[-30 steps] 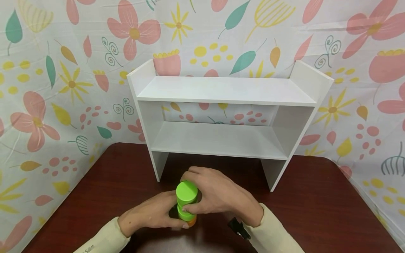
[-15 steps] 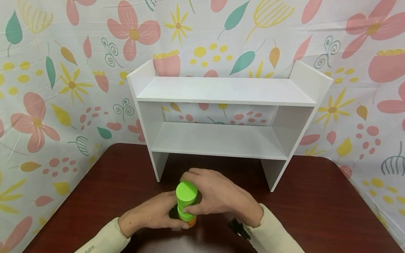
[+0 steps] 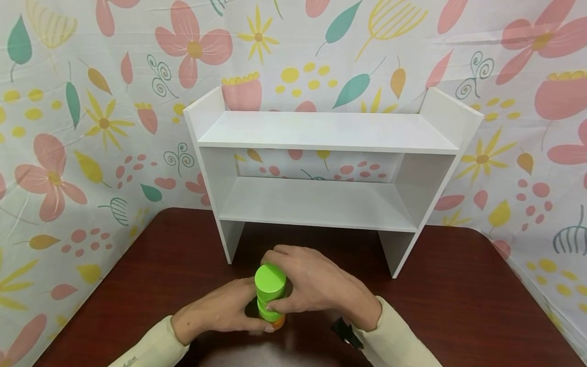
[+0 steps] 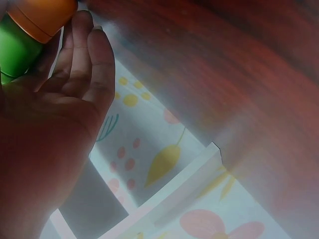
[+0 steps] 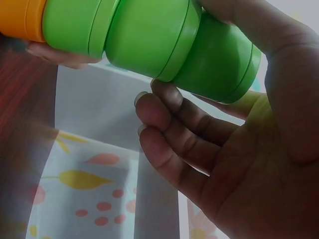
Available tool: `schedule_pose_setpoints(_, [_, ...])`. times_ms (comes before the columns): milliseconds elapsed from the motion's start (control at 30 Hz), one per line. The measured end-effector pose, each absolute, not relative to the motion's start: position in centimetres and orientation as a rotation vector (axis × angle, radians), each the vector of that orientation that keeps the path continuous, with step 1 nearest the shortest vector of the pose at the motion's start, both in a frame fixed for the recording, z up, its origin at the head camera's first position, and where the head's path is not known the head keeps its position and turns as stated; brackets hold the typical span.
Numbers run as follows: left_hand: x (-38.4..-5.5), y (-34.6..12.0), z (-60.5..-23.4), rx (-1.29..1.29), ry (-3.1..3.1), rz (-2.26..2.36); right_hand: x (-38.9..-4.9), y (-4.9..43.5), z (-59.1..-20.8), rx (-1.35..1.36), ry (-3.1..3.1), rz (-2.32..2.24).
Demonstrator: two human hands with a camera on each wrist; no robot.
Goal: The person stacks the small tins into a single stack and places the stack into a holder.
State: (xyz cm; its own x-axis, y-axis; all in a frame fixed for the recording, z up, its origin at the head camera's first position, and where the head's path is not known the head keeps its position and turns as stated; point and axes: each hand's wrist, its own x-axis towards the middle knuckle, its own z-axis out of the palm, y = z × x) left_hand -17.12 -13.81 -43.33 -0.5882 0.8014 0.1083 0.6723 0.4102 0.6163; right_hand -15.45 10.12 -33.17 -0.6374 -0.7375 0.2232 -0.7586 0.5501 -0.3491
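Note:
Several small round plastic cups stand in a column at the table's front middle. The upper ones are green point(image 3: 270, 279), with a flat face on top, and an orange cup point(image 3: 278, 322) is at the bottom. My left hand point(image 3: 227, 307) holds the lower part, thumb in front and fingers behind. From the right, my right hand point(image 3: 316, 280) grips the upper green cups between thumb and fingers. In the right wrist view, green cups point(image 5: 149, 40) with rims line up end to end with the orange one point(image 5: 20, 17). The left wrist view shows fingers point(image 4: 79, 55) beside the orange cup.
Behind the hands a white two-tier shelf point(image 3: 327, 130) stands on the dark red-brown table point(image 3: 477, 306). Flower-patterned cloth point(image 3: 110, 102) hangs behind and at both sides. A black strap piece point(image 3: 346, 332) sits at the right sleeve.

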Motion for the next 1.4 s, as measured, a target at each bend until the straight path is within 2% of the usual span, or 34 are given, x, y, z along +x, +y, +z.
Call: schedule_pose_setpoints(1400, [-17.2,-13.9,-43.2,1.295,2.470,0.913,-15.2,11.2,-33.6,1.220,-2.754,0.723])
